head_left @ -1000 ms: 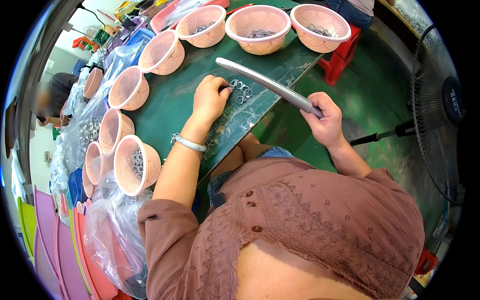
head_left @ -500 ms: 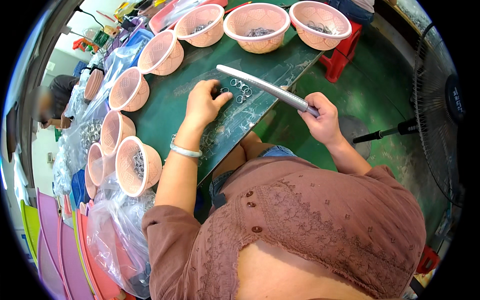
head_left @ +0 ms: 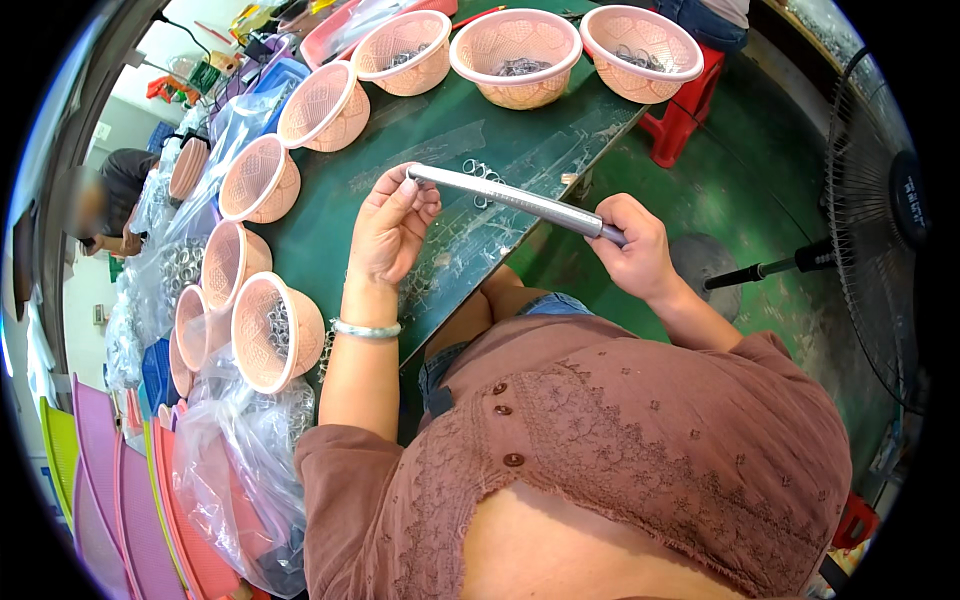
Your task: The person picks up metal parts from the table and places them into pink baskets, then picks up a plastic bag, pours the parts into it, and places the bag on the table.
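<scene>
My right hand (head_left: 636, 245) grips the handle of a tapered metal ring mandrel (head_left: 510, 199), which points leftward over the table's edge. At its thin tip, the thumb and forefinger of my left hand (head_left: 395, 225) pinch a small ring, mostly hidden by the fingertips. Several loose silver rings (head_left: 480, 168) lie on the green table (head_left: 400, 140) just behind the mandrel, partly covered by it.
Pink baskets (head_left: 515, 60) stand in an arc along the table's far and left sides, several with metal rings inside. Clear plastic bags (head_left: 235, 470) crowd the left. A red stool (head_left: 690, 110) with a seated person is at the far right, and a black fan (head_left: 870, 230) stands right.
My left hand has come up from the loose rings to the mandrel's tip, its fingers now pinched there. The mandrel has tilted flatter and lower, with my right hand slightly lower too.
</scene>
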`<state>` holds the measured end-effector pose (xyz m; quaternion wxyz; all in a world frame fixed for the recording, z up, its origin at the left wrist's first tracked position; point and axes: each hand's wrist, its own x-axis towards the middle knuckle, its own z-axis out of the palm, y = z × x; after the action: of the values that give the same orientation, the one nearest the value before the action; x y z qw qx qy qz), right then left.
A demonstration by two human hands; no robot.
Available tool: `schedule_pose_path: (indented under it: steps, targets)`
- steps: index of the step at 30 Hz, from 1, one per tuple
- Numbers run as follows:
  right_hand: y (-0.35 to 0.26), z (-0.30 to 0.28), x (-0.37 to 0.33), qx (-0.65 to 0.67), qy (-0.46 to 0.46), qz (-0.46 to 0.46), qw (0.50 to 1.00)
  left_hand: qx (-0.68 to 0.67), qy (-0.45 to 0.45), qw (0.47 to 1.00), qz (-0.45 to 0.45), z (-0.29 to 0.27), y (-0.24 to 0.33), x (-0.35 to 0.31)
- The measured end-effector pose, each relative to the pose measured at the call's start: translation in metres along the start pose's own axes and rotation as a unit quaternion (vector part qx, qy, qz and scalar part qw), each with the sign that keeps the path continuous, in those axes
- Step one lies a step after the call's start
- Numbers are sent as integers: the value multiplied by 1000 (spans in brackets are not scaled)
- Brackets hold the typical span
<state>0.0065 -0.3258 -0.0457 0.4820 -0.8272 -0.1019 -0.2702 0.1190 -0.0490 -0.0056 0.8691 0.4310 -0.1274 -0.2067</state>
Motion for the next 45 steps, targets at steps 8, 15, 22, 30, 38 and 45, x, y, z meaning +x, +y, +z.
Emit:
schedule_pose_path:
  steps: [8,15,22,30,38,45]
  targets:
    - [-13,4,2,4,-17,-41,999,82,-19,996,10,6,-1,-19]
    - [-26,10,7,-14,-19,-93,995,70,-38,996,29,19,-6,-42]
    - [-34,14,5,-12,-24,-107,994,59,-40,997,42,19,-5,-55]
    - [-42,17,6,-18,-28,-132,991,69,-36,995,66,17,-1,-67]
    - [-60,26,9,39,-55,-136,988,87,81,972,201,26,26,-87]
    - [-42,18,7,42,-48,-102,993,349,346,787,374,-23,141,-97]
